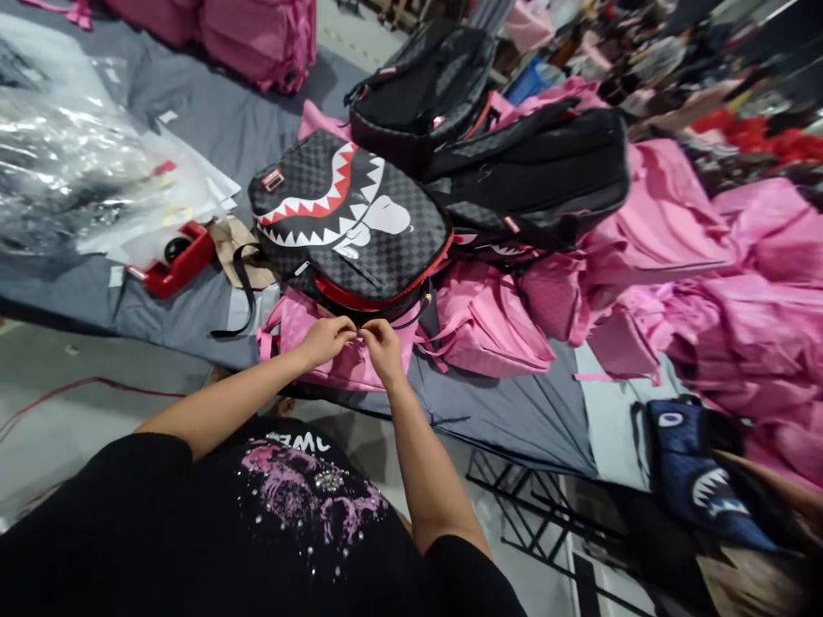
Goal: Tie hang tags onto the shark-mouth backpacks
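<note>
A grey checkered backpack (351,224) with a red-and-white shark mouth lies on a pink backpack (334,360) at the near edge of the table. My left hand (327,339) and my right hand (381,344) meet at the near bottom edge of the checkered backpack. Both are pinched shut, fingertips close together, on something small I cannot make out, near the red trim of the bag.
Two black backpacks (527,176) lie behind the checkered one. Pink bags (707,283) pile up on the right. A red tape dispenser (177,257) and clear plastic bags (77,163) lie at the left on the grey table cover (212,120). A blue shark backpack (698,476) sits lower right.
</note>
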`<move>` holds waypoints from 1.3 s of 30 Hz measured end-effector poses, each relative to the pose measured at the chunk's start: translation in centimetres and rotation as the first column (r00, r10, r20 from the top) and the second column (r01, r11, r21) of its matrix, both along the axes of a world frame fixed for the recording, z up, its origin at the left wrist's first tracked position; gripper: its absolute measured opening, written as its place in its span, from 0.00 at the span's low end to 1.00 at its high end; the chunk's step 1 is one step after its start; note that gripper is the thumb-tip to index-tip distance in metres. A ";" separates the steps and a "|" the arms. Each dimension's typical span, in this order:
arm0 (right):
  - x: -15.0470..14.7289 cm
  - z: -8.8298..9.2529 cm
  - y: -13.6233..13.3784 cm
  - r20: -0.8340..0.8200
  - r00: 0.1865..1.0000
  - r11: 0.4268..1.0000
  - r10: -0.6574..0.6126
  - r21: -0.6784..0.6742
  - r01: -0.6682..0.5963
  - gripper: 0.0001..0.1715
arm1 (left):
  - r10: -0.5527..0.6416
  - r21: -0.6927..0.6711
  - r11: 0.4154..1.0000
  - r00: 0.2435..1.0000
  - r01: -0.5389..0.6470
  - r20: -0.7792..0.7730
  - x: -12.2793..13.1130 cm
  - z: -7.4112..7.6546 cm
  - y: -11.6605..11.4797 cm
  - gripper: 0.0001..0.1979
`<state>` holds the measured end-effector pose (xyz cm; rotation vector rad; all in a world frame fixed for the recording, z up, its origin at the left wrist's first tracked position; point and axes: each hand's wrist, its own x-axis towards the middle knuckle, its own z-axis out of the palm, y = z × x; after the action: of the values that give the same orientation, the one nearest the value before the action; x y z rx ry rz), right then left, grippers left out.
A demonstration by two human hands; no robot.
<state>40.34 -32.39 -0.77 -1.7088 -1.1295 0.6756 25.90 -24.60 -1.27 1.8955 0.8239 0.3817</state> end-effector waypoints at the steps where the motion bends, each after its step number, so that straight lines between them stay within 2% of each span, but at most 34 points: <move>1: 0.0 0.1 0.0 -0.012 1.000 1.000 0.000 -0.008 0.000 0.10 | -0.007 -0.002 1.000 1.000 0.007 -0.017 0.2 0.1 0.1 0.09; 3: 0.0 0.1 0.0 -0.019 1.000 1.000 -0.004 -0.026 0.004 0.09 | 0.005 0.000 1.000 0.998 -0.005 -0.068 0.5 0.4 0.0 0.09; 7: 0.3 0.0 -0.4 -0.040 0.999 0.998 -0.031 -0.063 0.028 0.09 | 0.104 0.030 0.994 0.979 -0.100 -0.175 0.9 1.1 -0.7 0.08; 12: 0.7 -0.1 -0.5 -0.059 0.995 0.992 -0.085 -0.094 0.079 0.13 | 0.034 0.005 0.999 0.980 -0.034 -0.198 0.7 1.7 -1.2 0.08; 16: 0.6 0.1 -0.3 -0.111 0.989 0.990 -0.101 -0.109 0.089 0.14 | 0.069 0.016 0.998 0.971 -0.067 -0.227 0.7 1.8 -0.9 0.08; 20: 0.4 0.3 -0.2 -0.157 0.982 0.990 -0.106 -0.109 0.089 0.15 | 0.022 0.010 1.000 0.978 -0.021 -0.208 0.7 1.9 -0.6 0.09; 25: 0.3 0.3 -0.1 -0.185 0.974 0.988 -0.134 -0.096 0.118 0.15 | 0.044 0.074 0.997 0.975 -0.028 -0.216 0.7 2.1 -0.7 0.11; 31: 0.2 0.3 -0.3 -0.200 0.970 0.988 -0.141 -0.093 0.124 0.16 | 0.012 0.110 0.994 0.973 0.014 -0.231 0.9 2.0 -0.6 0.10; 39: 0.3 0.3 -0.5 -0.210 0.962 0.983 -0.177 -0.089 0.161 0.18 | -0.051 0.130 0.988 0.970 0.084 -0.238 1.0 2.6 -0.5 0.11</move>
<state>40.61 -32.85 -0.50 -1.7213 -0.8062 0.7807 26.91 -25.10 1.34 2.1220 0.9032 0.1785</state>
